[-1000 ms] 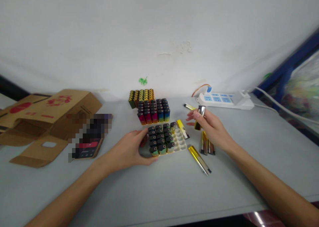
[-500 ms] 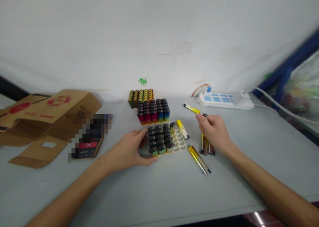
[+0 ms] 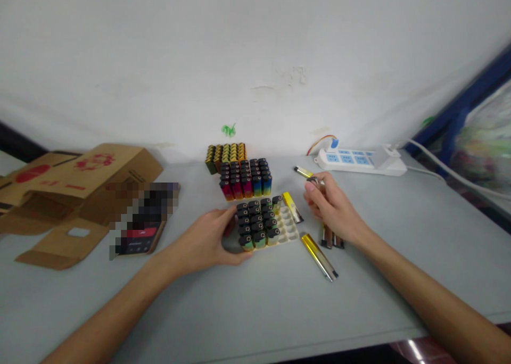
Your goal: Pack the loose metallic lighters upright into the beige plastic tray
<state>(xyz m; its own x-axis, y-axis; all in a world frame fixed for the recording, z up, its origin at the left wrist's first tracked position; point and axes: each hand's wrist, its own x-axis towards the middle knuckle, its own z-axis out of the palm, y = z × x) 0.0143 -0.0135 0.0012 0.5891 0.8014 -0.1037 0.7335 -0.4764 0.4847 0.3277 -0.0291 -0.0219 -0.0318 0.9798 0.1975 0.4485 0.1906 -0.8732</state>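
My left hand (image 3: 211,236) curves round the left side of a pale tray (image 3: 290,231), thumb at the front edge and fingers at the back. Upright lighters (image 3: 257,223) with black tops and greenish bodies fill the tray's left part; empty round-edged slots show on its right. To the right of the tray, my right hand (image 3: 329,201) is closed in a pinch on a lighter (image 3: 312,180), of which only the dark top shows. Loose gold and silver lighters lie around it: one lighter (image 3: 293,207) by the tray, a pair (image 3: 319,255) nearer me, others partly under the hand.
Behind the tray stand a block of pink and blue lighters (image 3: 245,180) and a gold-topped block (image 3: 225,155). A white power strip (image 3: 351,162) with cables lies at the wall. On the left are an open cardboard box (image 3: 99,167) and a phone (image 3: 138,236).
My right hand has moved slightly left and turned, bringing the dark top of the lighter closer to the tray. My left hand and the tray have stayed put.
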